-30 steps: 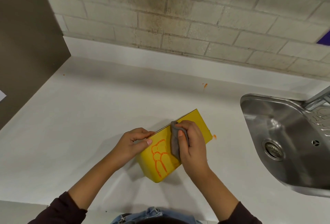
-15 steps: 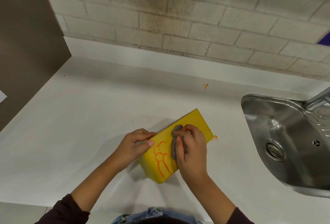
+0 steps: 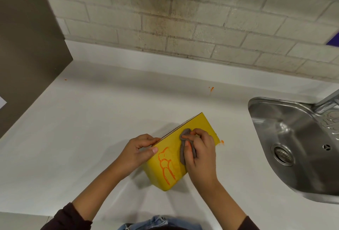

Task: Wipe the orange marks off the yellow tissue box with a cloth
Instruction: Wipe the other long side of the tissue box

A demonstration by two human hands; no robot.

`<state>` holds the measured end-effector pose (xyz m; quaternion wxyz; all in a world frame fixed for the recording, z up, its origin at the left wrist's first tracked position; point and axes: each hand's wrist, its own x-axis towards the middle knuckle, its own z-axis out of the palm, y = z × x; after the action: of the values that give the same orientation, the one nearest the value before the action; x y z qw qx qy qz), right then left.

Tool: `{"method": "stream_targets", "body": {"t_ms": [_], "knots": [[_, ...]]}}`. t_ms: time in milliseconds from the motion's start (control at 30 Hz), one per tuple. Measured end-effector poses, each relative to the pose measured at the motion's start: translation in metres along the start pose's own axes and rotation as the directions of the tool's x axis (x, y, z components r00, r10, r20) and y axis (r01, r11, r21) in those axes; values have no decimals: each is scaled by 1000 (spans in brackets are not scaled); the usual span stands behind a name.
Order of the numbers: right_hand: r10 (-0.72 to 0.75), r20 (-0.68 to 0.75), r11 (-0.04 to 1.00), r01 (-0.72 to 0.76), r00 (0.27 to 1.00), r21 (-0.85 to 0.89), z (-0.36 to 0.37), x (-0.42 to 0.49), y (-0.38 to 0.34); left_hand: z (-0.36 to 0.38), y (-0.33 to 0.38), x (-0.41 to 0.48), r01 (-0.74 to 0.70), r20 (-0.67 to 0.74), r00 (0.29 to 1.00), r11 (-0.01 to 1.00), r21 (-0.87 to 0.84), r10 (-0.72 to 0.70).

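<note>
At the far left a dull grey-brown panel (image 3: 27,46) stands against the white worktop (image 3: 82,138), which runs back to a pale brick wall (image 3: 183,27). A dark sleeve (image 3: 64,218) comes in from the bottom edge. Its left hand (image 3: 139,150) grips the near-left part of the yellow tissue box (image 3: 202,125), with the fingers curled over the box's upper edge and the thumb laid flat on the yellow face.

The box lies near the middle of the worktop, at a slant, its long side running from near-left to far-right. It seems to be tipped up on one long edge, though its underside is hidden. The orange marks (image 3: 166,166), looping lines, sit on the near half of the yellow face, just right of the left thumb.

Just beside them is a grey cloth (image 3: 182,153), bunched and pressed against the face. The right hand (image 3: 200,154) clutches it, thumb and fingers curled round the folds.

A small orange smear (image 3: 222,142) lies on the worktop, touching the box's far-right corner. Another orange speck (image 3: 211,88) lies well apart, nearer the wall.

At the right is a steel sink (image 3: 264,108) set into the worktop, with its drain (image 3: 283,154) in the basin and a metal tap (image 3: 328,101) at its far corner
</note>
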<state>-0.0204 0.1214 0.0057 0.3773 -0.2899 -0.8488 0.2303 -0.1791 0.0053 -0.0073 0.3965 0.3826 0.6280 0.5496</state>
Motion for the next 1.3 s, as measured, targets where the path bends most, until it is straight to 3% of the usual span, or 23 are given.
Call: {"method": "stream_targets", "body": {"t_ms": [100, 200, 267, 333, 400, 500, 633, 800, 1067, 1300], "knots": [[-155, 96, 988, 154, 983, 18, 5, -8, -10, 1, -1, 0, -5, -24, 1000, 1000, 0, 5], [-341, 228, 940, 333, 912, 72, -2, -15, -2, 1, -2, 0, -11, -33, 999, 1000, -25, 10], [-388, 260, 920, 386, 884, 60, -9, -13, 8, 0, -2, 0, -14, -30, 999, 999, -29, 13], [-334, 205, 942, 335, 920, 31, -14, -8, 14, -1, -2, 1, -3, -25, 1000, 999, -32, 3], [-194, 114, 981, 192, 974, 27, -14, -2, 11, -1, -2, 1, 0, -22, 1000, 1000, -28, -1], [-47, 51, 998, 45, 998, 54, -6, 3, -3, -1, -3, 2, -4, -27, 1000, 1000, -10, 3], [-149, 156, 981, 127, 977, 144, 4, 0, -21, -3, -4, 4, -48, -39, 998, 999, -8, 48], [-353, 319, 930, 292, 879, 224, -4, -10, -13, -6, -7, 6, -90, -32, 996, 996, -21, 89], [-183, 191, 974, 151, 964, 171, -4, 3, -12, -5, -8, 8, -86, -22, 996, 996, 14, 86], [-389, 363, 908, 286, 847, 305, -1, -11, -20, -7, -4, 10, -93, -19, 996, 995, -30, 93]]}}
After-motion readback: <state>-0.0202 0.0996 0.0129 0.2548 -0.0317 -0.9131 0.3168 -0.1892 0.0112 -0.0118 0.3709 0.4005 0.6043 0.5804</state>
